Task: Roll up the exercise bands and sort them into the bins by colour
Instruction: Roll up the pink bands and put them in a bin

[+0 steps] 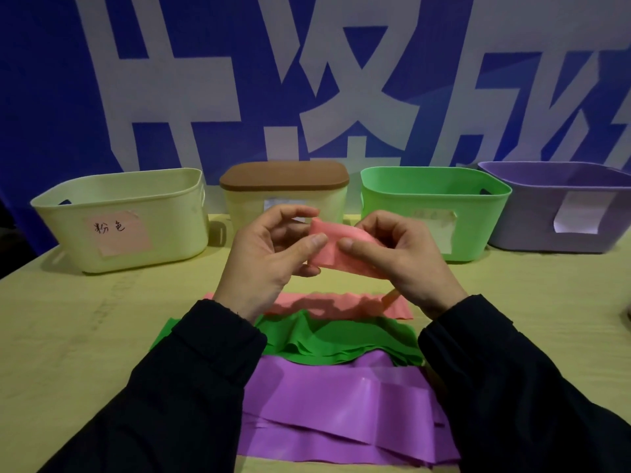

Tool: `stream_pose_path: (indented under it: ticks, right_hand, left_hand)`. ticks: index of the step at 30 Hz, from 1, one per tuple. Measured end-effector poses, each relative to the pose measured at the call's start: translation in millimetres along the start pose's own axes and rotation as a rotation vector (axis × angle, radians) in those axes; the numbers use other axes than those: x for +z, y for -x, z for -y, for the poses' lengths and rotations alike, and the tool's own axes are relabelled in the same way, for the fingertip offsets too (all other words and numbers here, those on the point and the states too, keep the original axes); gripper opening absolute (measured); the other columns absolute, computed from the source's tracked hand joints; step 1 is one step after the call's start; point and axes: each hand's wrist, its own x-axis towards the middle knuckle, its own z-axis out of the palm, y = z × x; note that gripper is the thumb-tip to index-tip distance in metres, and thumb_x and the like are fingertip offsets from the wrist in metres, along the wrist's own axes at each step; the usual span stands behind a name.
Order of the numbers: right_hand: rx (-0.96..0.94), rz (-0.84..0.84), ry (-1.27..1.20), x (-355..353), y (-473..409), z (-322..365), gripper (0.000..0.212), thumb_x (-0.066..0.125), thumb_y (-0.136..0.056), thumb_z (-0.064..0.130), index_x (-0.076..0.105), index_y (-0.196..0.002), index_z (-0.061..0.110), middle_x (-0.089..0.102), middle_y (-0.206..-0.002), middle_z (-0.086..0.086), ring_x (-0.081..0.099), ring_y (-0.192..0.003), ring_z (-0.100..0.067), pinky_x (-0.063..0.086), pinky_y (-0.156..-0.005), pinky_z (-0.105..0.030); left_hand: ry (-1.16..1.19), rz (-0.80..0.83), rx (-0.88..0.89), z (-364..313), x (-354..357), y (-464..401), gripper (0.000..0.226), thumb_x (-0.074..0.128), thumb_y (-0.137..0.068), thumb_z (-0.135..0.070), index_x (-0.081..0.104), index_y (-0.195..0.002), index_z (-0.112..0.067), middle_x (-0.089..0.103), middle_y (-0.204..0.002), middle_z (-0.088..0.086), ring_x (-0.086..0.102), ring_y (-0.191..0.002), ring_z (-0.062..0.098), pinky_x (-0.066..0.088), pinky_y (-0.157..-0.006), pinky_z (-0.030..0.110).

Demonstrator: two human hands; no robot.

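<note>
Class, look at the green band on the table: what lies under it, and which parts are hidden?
The green band overlaps the near edge of a pink band and lies over the far edge of the purple band. The covered edges, and both sides behind the sleeves, cannot be seen.

Four bins (119, 220), three band piles (338, 339).

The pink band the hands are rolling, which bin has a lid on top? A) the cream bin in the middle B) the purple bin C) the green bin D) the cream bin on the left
A: the middle cream bin wears a brown lid, while the left cream bin, the green bin and the purple bin are open on top.
</note>
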Motion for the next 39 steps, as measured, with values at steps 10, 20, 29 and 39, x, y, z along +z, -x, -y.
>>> stream_pose_path:
  ticks: [10,20,29,39]
  right_hand:
    - [-0.054,-0.022,0.177,2.9,-1.1,-3.3,0.017,0.077,-0.088,0.029,0.069,-0.079,0.017,0.064,-0.067,-0.001,0.055,-0.061,-0.010,0.043,-0.056,-0.027]
    - [-0.038,0.046,0.247,4.4,0.6,-1.6,0.028,0.073,-0.084,0.049,0.065,-0.086,0.022,0.064,-0.076,-0.003,0.058,-0.068,-0.018,0.046,-0.058,-0.037]
    - [0.063,0.046,0.129,4.5,0.3,4.3,0.022,0.081,-0.079,0.033,0.066,-0.081,0.017,0.064,-0.069,0.005,0.056,-0.061,-0.007,0.044,-0.056,-0.020]
    - [0.253,0.109,-0.167,0.9,1.7,15.6,0.032,0.081,-0.068,0.022,0.072,-0.086,-0.003,0.067,-0.066,-0.004,0.057,-0.049,-0.011,0.042,-0.043,-0.016]
  left_hand:
    - [-0.110,0.041,0.068,2.5,0.8,1.3,0.026,0.058,-0.098,-0.005,0.067,-0.117,-0.020,0.069,-0.093,-0.007,0.062,-0.071,0.013,0.057,-0.065,0.029]
    - [-0.103,-0.052,0.026,3.7,-1.3,-1.6,0.019,0.065,-0.094,-0.010,0.071,-0.112,-0.014,0.073,-0.098,0.000,0.070,-0.078,0.013,0.059,-0.060,0.028]
    - [-0.147,-0.032,0.070,5.3,-2.5,-1.2,0.023,0.064,-0.096,-0.009,0.068,-0.113,-0.024,0.064,-0.094,0.003,0.059,-0.066,0.014,0.051,-0.060,0.027]
    - [0.075,-0.115,-0.015,-0.6,-5.4,-2.5,0.035,0.075,-0.076,-0.024,0.070,-0.110,-0.016,0.073,-0.092,0.003,0.060,-0.074,0.013,0.049,-0.054,0.022]
